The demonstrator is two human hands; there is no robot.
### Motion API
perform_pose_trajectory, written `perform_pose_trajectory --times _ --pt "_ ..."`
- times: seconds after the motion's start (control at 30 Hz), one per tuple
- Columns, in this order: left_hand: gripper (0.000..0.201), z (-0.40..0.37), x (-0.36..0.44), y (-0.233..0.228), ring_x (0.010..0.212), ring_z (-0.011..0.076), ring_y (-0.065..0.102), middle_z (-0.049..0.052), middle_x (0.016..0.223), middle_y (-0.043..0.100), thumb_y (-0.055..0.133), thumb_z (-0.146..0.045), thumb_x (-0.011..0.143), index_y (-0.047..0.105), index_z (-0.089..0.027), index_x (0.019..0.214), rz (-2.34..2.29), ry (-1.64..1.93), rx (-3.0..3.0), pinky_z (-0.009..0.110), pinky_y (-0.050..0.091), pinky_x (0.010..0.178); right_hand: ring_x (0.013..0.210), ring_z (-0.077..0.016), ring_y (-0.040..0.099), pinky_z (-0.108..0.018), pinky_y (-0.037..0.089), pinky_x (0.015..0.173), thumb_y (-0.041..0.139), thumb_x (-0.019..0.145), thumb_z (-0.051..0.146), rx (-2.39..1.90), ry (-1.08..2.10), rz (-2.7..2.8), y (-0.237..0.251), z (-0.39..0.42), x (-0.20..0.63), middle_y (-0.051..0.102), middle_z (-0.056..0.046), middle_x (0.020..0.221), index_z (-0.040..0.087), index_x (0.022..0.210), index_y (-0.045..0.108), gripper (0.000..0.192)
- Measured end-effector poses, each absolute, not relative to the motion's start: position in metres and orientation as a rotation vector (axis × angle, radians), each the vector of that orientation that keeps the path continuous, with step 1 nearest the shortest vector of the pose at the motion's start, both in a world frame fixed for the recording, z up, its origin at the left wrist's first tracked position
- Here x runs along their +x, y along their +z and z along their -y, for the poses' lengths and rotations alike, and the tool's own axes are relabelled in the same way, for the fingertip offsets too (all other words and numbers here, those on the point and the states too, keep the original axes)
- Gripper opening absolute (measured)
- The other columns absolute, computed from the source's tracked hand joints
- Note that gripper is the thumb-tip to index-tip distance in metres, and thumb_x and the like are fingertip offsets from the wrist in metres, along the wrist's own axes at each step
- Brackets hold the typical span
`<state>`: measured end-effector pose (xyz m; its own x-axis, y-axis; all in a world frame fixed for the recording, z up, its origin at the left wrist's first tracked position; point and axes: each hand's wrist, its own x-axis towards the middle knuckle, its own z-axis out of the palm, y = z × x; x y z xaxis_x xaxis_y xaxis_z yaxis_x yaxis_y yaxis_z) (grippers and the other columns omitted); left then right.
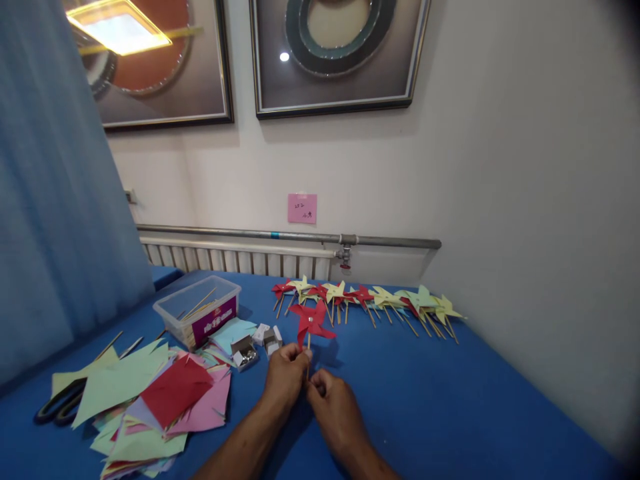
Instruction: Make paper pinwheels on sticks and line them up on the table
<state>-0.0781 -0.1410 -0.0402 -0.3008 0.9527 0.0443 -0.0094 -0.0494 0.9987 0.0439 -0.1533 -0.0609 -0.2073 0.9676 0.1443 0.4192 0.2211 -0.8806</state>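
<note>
In the head view, a red paper pinwheel with 4 blades is held upright on a thin wooden stick above the blue tabletop. The left hand is closed, thumb and fingers pinching the stick just below the blades; the right hand is curled, its fingertips at the stick's lower part. To the left, a clear rectangular plastic box bears a purple label with white lettering, too small to read. Near it lie 2 small cardboard boxes, coloured paper sheets and black-handled scissors. Farther back lies a row of red, yellow and pale green paper pinwheels. A pink paper note on the white wall carries 2 lines of dark handwriting; the upper seems to read "252", the lower is unclear.
</note>
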Motion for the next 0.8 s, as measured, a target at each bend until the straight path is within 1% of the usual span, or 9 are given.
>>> perform_pose_trajectory --times 0.13,0.23,0.37,0.47,0.57,0.67,0.8 --pt "0.034 0.144 -0.077 -0.036 0.050 0.0102 0.041 -0.005 0.052 0.049 0.069 -0.051 0.059 0.059 -0.019 0.062 -1.409 1.423 1.066 0.025 0.032 0.051 0.057 -0.0157 0.056 -0.026 0.029 0.055 0.061 0.086 0.033 -1.317 0.928 1.748 -0.059 0.152 0.048 0.067 0.001 0.061 0.023 0.070 0.066 0.020" --pt "0.034 0.144 -0.075 -0.038 0.047 0.0100 0.039 -0.005 0.051 0.050 0.069 -0.051 0.061 0.061 -0.019 0.065 -1.463 1.346 1.052 0.025 0.030 0.049 0.059 -0.0157 0.056 -0.026 0.031 0.056 0.058 0.087 0.029 -1.348 0.899 1.745 -0.057 0.145 0.056 0.067 0.001 0.063 0.022 0.070 0.064 0.020" --pt "0.038 0.145 -0.073 -0.044 0.047 0.0107 0.037 -0.006 0.050 0.045 0.070 -0.056 0.064 0.059 -0.020 0.063 -1.502 1.313 1.092 0.025 0.028 0.049 0.061 -0.0158 0.059 -0.025 0.033 0.059 0.057 0.089 0.028 -1.450 0.762 1.736 -0.051 0.118 0.081 0.067 0.000 0.064 0.020 0.069 0.064 0.023" --pt "0.039 0.146 -0.071 -0.049 0.051 0.0120 0.040 -0.005 0.053 0.047 0.071 -0.057 0.065 0.059 -0.020 0.063 -1.500 1.302 1.194 0.026 0.031 0.053 0.062 -0.0162 0.061 -0.025 0.033 0.059 0.057 0.091 0.027 -1.560 0.607 1.777 -0.041 0.089 0.113 0.069 0.000 0.065 0.020 0.070 0.065 0.024" --pt "0.034 0.147 -0.070 -0.054 0.057 0.0136 0.044 -0.003 0.057 0.050 0.069 -0.051 0.069 0.060 -0.019 0.064 -1.523 1.240 1.318 0.027 0.033 0.058 0.065 -0.0172 0.061 -0.026 0.032 0.061 0.055 0.094 0.024 -1.649 0.505 1.756 -0.030 0.058 0.145 0.069 -0.003 0.067 0.019 0.070 0.065 0.027" --pt "0.027 0.148 -0.069 -0.058 0.061 0.0148 0.048 -0.002 0.059 0.054 0.066 -0.043 0.075 0.061 -0.018 0.064 -1.563 1.178 1.441 0.027 0.032 0.060 0.066 -0.0178 0.062 -0.027 0.030 0.062 0.055 0.095 0.023 -1.730 0.415 1.755 -0.023 0.032 0.165 0.070 -0.005 0.067 0.019 0.070 0.068 0.029" --pt "0.023 0.149 -0.069 -0.059 0.062 0.0157 0.049 -0.001 0.060 0.056 0.064 -0.038 0.077 0.063 -0.018 0.066 -1.599 1.114 1.509 0.027 0.031 0.061 0.074 -0.0191 0.065 -0.027 0.032 0.065 0.056 0.096 0.023 -1.829 0.327 1.752 -0.020 0.011 0.175 0.075 -0.009 0.077 0.018 0.078 0.074 0.025"
